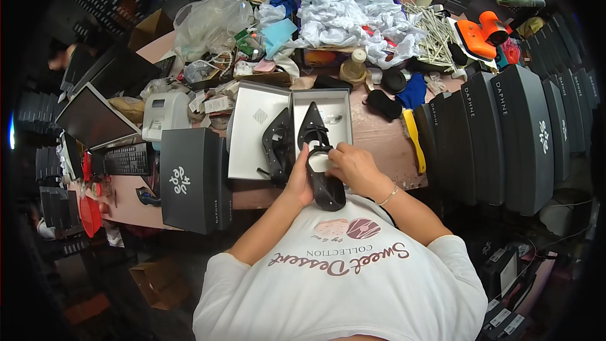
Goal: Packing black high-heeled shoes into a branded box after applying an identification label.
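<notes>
Closed box: black shoe box, lid on, at the table's left, beside the open one.
Open box: white-lined shoe box on the table, lid laid flat alongside.
Second shoe: black pointed heel, lying on the open box's edge.
Left hand: left hand wrapped around the side of the held shoe.
Held shoe: black pointed shoe, toe pointing away, over the table's near edge.
Right hand: right hand, fingers curled at the shoe's opening, pressing white stuffing there.
Brush: yellow-handled brush, right of the boxes.

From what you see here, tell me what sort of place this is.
Likely a shoe packing bench. Both hands hold a black shoe over an open box, dark shoe boxes stand in rows, and white paper is heaped behind.
</notes>
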Available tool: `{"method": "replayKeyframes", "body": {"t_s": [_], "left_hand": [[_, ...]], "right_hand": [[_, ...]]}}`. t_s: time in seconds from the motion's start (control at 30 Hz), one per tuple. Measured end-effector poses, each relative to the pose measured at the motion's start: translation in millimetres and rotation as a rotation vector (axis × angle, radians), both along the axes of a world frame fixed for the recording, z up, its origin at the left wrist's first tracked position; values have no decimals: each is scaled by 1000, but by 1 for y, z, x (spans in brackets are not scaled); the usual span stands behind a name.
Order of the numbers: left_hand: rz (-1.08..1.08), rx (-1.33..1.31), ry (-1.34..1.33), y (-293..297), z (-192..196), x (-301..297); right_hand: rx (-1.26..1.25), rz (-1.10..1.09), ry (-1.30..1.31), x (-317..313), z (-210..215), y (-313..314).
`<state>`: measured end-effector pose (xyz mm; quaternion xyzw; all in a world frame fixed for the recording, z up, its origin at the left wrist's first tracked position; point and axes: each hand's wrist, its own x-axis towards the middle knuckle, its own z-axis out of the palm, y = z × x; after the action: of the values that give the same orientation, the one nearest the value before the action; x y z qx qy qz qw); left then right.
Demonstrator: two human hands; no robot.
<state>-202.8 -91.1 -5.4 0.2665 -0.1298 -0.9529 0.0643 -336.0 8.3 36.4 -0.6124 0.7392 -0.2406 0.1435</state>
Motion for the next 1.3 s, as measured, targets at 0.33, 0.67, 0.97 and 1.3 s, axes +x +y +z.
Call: {"method": "replayKeyframes", "body": {"t_s": [0.33, 0.67, 0.97, 1.3], "left_hand": [[-22, 34, -17, 8, -10, -7], [-129, -907, -270, -40, 4, -19], [-271, -19, 111, -71, 26, -33], [-280, 48, 173, -56, 10, -67]], "right_hand": [[-243, -285, -306, -6, -47, -22], [-120, -247, -368, -12, -18, -26], [-387, -498, -143, -120, -69, -1], [-7, -323, 222, -215, -167, 5]]}}
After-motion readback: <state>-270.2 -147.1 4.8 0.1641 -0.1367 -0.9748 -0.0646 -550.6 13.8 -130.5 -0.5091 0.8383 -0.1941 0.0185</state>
